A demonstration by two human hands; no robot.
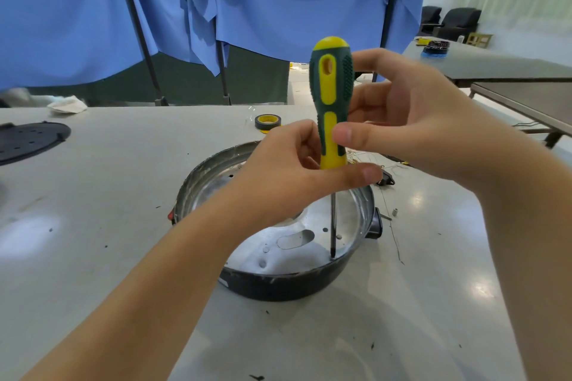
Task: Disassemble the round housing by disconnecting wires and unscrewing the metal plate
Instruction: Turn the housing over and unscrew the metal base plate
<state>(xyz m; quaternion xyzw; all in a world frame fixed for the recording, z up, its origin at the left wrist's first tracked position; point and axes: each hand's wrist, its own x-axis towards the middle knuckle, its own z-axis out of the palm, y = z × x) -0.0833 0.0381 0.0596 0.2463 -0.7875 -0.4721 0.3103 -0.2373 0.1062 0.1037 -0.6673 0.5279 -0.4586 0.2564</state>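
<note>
One screwdriver (pixel 331 108) stands upright in one round housing (pixel 278 283), tip at 5 o'clock on the metal plate (pixel 297 254). Two hands grip its handle: left hand (pixel 288 176) low, right hand (pixel 411 127) higher, fingers curled around it.

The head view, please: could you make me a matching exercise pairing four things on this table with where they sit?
Things:
1. screwdriver
2. tape roll
3. black disc
4. white cloth

Places:
A. far left edge of the table
B. upright in the housing, held by both hands
C. far table edge, left of centre
D. just beyond the housing

Pairs: 1-B, 2-D, 3-A, 4-C
</note>
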